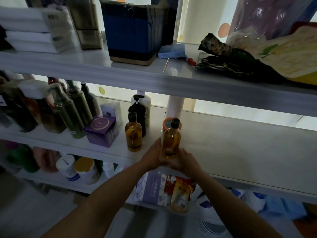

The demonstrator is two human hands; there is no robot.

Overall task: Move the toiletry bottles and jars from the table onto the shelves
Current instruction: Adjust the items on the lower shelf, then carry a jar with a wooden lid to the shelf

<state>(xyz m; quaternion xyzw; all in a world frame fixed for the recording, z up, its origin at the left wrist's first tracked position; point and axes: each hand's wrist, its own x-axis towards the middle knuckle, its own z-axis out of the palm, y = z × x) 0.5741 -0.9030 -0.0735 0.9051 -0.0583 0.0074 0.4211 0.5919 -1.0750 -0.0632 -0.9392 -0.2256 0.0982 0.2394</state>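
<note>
Forearms come up from the bottom of the view and meet at the front edge of the middle shelf (240, 143), where both hands flank one amber bottle (172, 140) with a black cap. The left hand (152, 155) lies flat against the bottle's left side, fingers straight and pointing up. The right hand (184, 160) presses the lower right side with its fingers extended and slightly spread. Neither hand looks wrapped round the bottle, and the thumbs I can't make out. The bottle stands upright, its base at or just over the shelf's lip; from where I stand I can't tell whether it fully rests there. Under the hands, on the lower shelf, sit a purple pack (152, 188) and an orange pouch (180, 194). Just left of the held bottle, apart from it, stands a second amber bottle (133, 134). Directly behind the held one is an orange-lidded jar (166, 124), and behind the second is a black pump bottle (139, 114). Further left are a purple box (101, 129) and dark green pump bottles (68, 114). On the shelf above sit a blue box (133, 31) and folded white towels (25, 30).
</note>
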